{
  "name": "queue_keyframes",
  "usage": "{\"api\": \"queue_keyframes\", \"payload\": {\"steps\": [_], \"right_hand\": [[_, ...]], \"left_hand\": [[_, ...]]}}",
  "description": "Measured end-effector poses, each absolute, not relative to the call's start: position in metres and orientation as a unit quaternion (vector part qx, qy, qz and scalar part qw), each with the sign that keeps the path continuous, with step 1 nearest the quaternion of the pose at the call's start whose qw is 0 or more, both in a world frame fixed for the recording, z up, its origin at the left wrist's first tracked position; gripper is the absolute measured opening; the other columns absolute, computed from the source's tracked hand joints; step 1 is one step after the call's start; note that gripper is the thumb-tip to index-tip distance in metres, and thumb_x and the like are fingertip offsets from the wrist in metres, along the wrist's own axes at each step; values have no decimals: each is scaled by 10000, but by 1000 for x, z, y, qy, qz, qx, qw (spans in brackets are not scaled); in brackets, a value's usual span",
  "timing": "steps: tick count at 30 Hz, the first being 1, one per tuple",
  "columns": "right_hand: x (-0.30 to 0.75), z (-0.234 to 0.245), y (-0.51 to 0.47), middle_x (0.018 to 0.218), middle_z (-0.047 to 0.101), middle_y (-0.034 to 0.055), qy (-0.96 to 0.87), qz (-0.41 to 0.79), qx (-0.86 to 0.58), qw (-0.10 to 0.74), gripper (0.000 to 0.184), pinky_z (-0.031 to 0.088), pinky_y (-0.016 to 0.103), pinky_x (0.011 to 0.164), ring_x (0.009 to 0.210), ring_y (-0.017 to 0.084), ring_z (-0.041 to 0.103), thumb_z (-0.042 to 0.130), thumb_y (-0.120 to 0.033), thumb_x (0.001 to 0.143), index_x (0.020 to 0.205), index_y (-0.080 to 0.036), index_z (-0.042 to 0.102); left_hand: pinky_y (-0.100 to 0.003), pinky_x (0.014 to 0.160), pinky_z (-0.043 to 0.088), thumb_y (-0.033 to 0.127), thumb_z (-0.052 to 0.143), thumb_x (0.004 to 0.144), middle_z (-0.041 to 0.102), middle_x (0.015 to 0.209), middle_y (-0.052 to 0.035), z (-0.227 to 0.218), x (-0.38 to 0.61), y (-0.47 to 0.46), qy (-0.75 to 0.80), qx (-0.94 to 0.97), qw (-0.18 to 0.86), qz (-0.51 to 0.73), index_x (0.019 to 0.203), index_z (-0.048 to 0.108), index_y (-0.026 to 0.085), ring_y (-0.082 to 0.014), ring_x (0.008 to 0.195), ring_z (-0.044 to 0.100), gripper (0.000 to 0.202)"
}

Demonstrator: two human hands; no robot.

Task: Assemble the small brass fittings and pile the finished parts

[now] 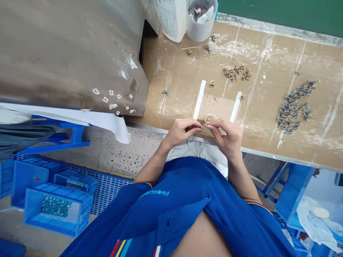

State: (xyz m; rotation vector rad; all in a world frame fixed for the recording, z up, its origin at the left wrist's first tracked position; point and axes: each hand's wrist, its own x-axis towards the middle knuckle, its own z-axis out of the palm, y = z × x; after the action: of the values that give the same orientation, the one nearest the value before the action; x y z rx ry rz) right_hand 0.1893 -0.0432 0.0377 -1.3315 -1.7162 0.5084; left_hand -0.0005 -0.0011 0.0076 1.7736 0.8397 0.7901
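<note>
My left hand (pixel 181 132) and my right hand (pixel 227 135) meet above the near edge of the cardboard-covered table. The left thumb and forefinger pinch something tiny, too small to make out. In the right fingertips is a thin, light-coloured sliver, perhaps a stick; its kind is unclear. Just beyond the fingertips lies a small round dish (pixel 210 117) on a cardboard piece (pixel 219 105) between two white tape strips. A few tiny metallic bits (pixel 215 99) are scattered on that piece.
Small blue-and-gold figures (pixel 293 107) are heaped at the right, and a smaller cluster (pixel 232 72) lies mid-table. A thin wooden stick (pixel 189 48) rests near a white tub (pixel 200 23) and a plastic jug (pixel 173 18). A metal cabinet (pixel 80 53) borders the left; blue crates (pixel 57 208) are below.
</note>
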Motion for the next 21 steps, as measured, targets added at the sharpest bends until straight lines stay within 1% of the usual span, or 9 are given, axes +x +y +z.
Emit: {"api": "queue_keyframes", "payload": {"steps": [3, 7, 9, 11, 13, 15, 17, 19, 21], "right_hand": [[193, 38, -44, 801, 782, 0, -665, 222, -552, 451, 97, 587, 289, 658, 729, 164, 746, 673, -261, 941, 858, -252, 723], [203, 37, -44, 807, 769, 9, -611, 217, -571, 504, 98, 583, 316, 678, 754, 174, 732, 681, -287, 935, 849, -261, 719], [204, 34, -43, 802, 751, 21, -603, 203, -586, 501, 145, 583, 344, 693, 773, 188, 719, 665, -325, 942, 822, -258, 711], [203, 31, -43, 825, 735, 35, -611, 193, -600, 480, 172, 588, 370, 723, 811, 200, 713, 651, -352, 946, 813, -259, 711], [201, 27, -43, 890, 730, 45, -625, 194, -603, 457, 155, 592, 377, 754, 862, 202, 710, 641, -358, 950, 856, -266, 722], [204, 24, -42, 986, 725, 55, -634, 211, -599, 442, 131, 590, 359, 750, 906, 197, 704, 642, -374, 948, 953, -273, 726], [216, 22, -37, 1064, 711, 64, -626, 223, -606, 438, 184, 582, 332, 732, 919, 186, 693, 638, -398, 947, 1059, -271, 708], [236, 19, -28, 1072, 697, 63, -600, 204, -637, 438, 218, 571, 311, 721, 892, 171, 679, 620, -404, 953, 1099, -258, 689], [259, 15, -15, 1032, 685, 56, -573, 165, -678, 429, 202, 561, 305, 724, 849, 161, 662, 599, -382, 961, 1079, -244, 689]], "left_hand": [[-225, 653, 514, 243, 657, 946, 759, 832, -53, 7, -1, -1, 347, 729, 491, 326, 896, 734, 150, -121, 715, 675, 131], [-230, 663, 527, 235, 666, 937, 765, 851, -62, 7, -1, -2, 352, 723, 497, 327, 888, 734, 150, -126, 730, 685, 120], [-229, 662, 526, 229, 672, 931, 765, 851, -63, 7, 0, -1, 350, 722, 497, 331, 883, 733, 149, -125, 725, 681, 111], [-228, 651, 519, 237, 668, 933, 759, 838, -58, 7, 0, -1, 350, 725, 494, 329, 881, 731, 152, -121, 707, 668, 118], [-224, 637, 508, 248, 662, 936, 748, 820, -52, 7, -1, -1, 352, 729, 490, 324, 875, 727, 154, -117, 693, 653, 130], [-213, 615, 492, 247, 658, 934, 736, 807, -48, 7, -1, -2, 353, 732, 484, 323, 870, 721, 153, -112, 684, 641, 131], [-198, 588, 476, 233, 657, 928, 723, 799, -44, 7, -2, -2, 355, 732, 481, 327, 867, 713, 150, -104, 671, 630, 117], [-185, 562, 461, 217, 652, 922, 710, 786, -36, 7, -2, -3, 355, 732, 477, 333, 863, 702, 149, -96, 652, 617, 103], [-176, 550, 452, 207, 645, 919, 694, 769, -27, 6, -2, -3, 353, 733, 472, 339, 853, 692, 150, -90, 640, 605, 99]]}}
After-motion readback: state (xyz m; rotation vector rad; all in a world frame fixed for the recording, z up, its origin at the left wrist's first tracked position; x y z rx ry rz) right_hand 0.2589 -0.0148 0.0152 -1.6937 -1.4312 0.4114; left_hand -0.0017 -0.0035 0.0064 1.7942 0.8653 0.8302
